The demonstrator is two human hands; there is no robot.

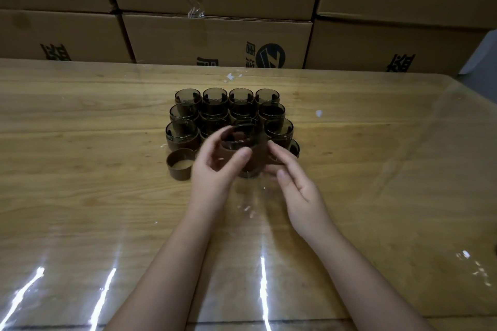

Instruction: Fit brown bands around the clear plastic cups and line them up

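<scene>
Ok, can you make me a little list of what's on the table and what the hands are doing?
table: wooden table under a clear shiny sheet
lined up: banded cups in rows, four across at the back
held: clear cup with a brown band around it
left hand: grips the clear cup
right hand: fingers fairly straight, at the band's right side
spare: loose band, no cup in it, on the table left of the hands
behind: stacked cardboard boxes

Stacked printed cardboard boxes [215,35] behind plastic-covered wooden table [80,196]
</scene>
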